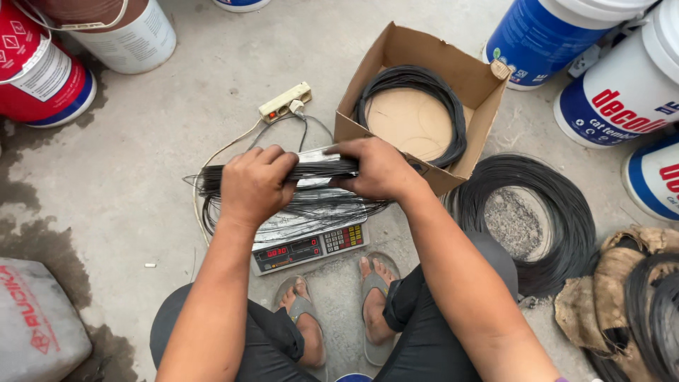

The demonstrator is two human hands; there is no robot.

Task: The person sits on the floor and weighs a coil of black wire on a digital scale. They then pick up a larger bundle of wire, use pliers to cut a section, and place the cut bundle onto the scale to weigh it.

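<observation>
My left hand [254, 184] and my right hand [378, 168] both grip a bundle of thin dark wire strands [322, 170], held level just above a small digital scale [308, 247]. More loose wire [318, 209] lies spread on the scale's pan beneath the bundle. The scale's lit red display faces me, close to my sandalled feet.
An open cardboard box [488, 78] with a black wire coil stands behind the scale. A large black wire coil [559, 212] lies on the concrete at right, beside sacking with more wire [636, 297]. Paint buckets [622, 92] ring the back; a power strip [284, 102] lies nearby.
</observation>
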